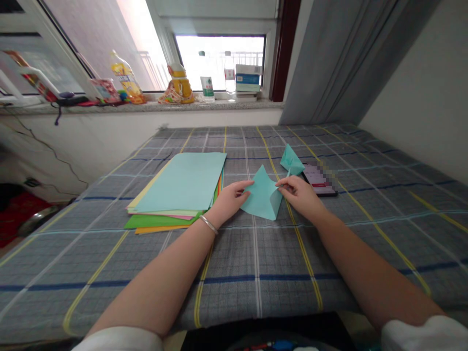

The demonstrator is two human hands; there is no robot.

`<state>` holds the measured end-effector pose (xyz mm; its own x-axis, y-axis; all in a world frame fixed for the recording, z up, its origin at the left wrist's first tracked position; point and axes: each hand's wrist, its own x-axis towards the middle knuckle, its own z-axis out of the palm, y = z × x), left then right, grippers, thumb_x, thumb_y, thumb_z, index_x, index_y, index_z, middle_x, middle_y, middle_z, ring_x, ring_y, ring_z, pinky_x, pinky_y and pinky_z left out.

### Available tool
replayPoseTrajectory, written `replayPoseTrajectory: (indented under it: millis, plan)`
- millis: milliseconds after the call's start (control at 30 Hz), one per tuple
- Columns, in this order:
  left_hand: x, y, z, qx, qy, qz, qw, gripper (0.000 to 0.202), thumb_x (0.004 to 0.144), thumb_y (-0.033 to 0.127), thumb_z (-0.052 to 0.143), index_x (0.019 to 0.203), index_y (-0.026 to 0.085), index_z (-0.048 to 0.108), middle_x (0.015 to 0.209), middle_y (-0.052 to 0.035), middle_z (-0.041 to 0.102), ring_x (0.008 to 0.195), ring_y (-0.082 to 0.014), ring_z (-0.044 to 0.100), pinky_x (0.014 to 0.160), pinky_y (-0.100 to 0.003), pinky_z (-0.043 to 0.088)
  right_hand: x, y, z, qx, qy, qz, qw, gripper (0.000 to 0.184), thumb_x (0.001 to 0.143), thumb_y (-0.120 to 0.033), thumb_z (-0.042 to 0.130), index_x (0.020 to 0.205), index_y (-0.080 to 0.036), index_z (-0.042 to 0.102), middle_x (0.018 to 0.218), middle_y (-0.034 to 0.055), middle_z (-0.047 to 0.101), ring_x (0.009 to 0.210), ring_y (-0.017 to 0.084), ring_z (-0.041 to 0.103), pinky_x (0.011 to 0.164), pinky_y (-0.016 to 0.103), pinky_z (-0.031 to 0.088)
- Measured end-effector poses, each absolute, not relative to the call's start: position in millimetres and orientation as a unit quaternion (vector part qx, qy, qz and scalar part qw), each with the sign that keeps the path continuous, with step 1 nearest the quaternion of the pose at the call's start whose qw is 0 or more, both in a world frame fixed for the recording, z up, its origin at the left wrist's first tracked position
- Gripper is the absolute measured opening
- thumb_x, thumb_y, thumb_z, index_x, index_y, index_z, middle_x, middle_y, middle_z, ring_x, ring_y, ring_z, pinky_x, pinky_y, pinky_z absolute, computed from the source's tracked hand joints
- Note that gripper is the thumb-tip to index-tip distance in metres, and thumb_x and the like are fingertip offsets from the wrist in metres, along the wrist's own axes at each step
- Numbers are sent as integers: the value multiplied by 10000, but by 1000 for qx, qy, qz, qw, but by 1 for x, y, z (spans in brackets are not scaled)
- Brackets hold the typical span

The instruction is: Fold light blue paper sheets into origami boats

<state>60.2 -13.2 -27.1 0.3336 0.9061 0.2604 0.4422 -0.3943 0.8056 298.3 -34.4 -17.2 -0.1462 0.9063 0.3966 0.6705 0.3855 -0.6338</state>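
Note:
A light teal sheet of paper (262, 197), creased and partly folded, is between my two hands over the plaid cloth. My left hand (231, 199), with a bangle at its wrist, pinches the paper's left edge between thumb and fingers. At the right side, my right hand (298, 192) has its fingertips closed on a raised edge of the same sheet. Just beyond the right hand stands a folded teal paper piece (291, 160), pointed at the top. It partly overlaps the phone (319, 180) in this view.
Left of my hands lies a stack of coloured paper (183, 180), teal on top. The plaid cloth (234, 287) covers the whole surface. On the windowsill (146, 108) stand a yellow drink bottle (127, 78), two clear bottles, a yellow container (178, 85) and boxes (247, 79).

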Motion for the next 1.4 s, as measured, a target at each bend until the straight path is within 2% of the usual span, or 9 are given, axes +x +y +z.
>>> replayPoseTrajectory:
  millis: [100, 200, 300, 467, 700, 933, 1067, 1267, 1400]
  plan:
    - [66, -18, -26, 734, 437, 389, 346, 406, 823, 202, 554, 1225, 196, 611, 1185, -64, 648, 941, -174, 631, 863, -328, 522, 294, -38, -14, -539, -751, -4, 381, 168, 836, -317, 568, 883, -248, 714, 1065, 87, 585, 1028, 246, 536, 919, 439, 427]
    - [74, -23, -26, 700, 430, 426, 378, 506, 807, 178, 570, 1310, 197, 524, 1208, -73, 633, 985, -176, 628, 875, -316, 513, 291, -41, -12, -527, -757, -83, 377, 153, 840, -335, 583, 828, -266, 719, 1349, 58, 472, 1298, 303, 346, 1052, 529, 304]
    - [78, -25, -27, 656, 473, 441, 388, 538, 781, 191, 614, 1305, 170, 490, 1092, -79, 665, 951, -185, 638, 803, -293, 528, 289, -42, -11, -503, -774, -94, 374, 171, 855, -333, 563, 810, -248, 705, 1378, 37, 484, 1369, 300, 255, 1090, 546, 258]
    - [78, -22, -34, 610, 503, 468, 395, 475, 764, 268, 644, 1214, 169, 528, 1026, -57, 659, 814, -164, 632, 698, -271, 518, 288, -40, -14, -491, -788, -58, 368, 145, 841, -303, 571, 797, -247, 697, 1197, 39, 637, 1321, 296, 353, 1078, 561, 279]
    - [84, -22, -37, 584, 382, 439, 566, 367, 808, 487, 586, 890, 136, 657, 738, -22, 653, 636, -127, 566, 613, -245, 473, 282, -44, -13, -503, -764, -92, 393, 172, 837, -355, 588, 774, -244, 704, 1386, 46, 491, 1323, 283, 337, 1075, 518, 285]
    - [86, -30, -33, 577, 331, 398, 632, 581, 877, 652, 369, 983, 160, 659, 850, -86, 674, 756, -179, 611, 672, -281, 494, 279, -47, -8, -514, -769, -73, 374, 188, 846, -401, 583, 748, -274, 683, 917, 11, 702, 1064, 236, 555, 1125, 509, 151]
    - [86, -32, -29, 630, 334, 418, 563, 463, 858, 553, 501, 1116, 187, 616, 995, -61, 663, 857, -175, 592, 723, -261, 483, 280, -46, -9, -529, -751, -73, 389, 220, 831, -442, 592, 719, -264, 657, 870, 13, 694, 940, 224, 592, 1119, 502, 168]
    - [86, -32, -25, 676, 432, 442, 401, 295, 851, 420, 520, 809, 153, 639, 685, 15, 569, 640, -124, 486, 570, -219, 376, 281, -45, -13, -541, -724, -64, 424, 217, 832, -445, 590, 735, -251, 596, 806, 8, 678, 884, 217, 607, 1084, 452, 264]
    - [85, -34, -22, 675, 465, 454, 349, 275, 853, 391, 520, 791, 160, 655, 665, 23, 564, 624, -124, 479, 568, -226, 356, 280, -45, -14, -550, -722, -44, 417, 191, 836, -436, 575, 767, -258, 585, 846, 14, 682, 928, 231, 605, 1071, 449, 280]
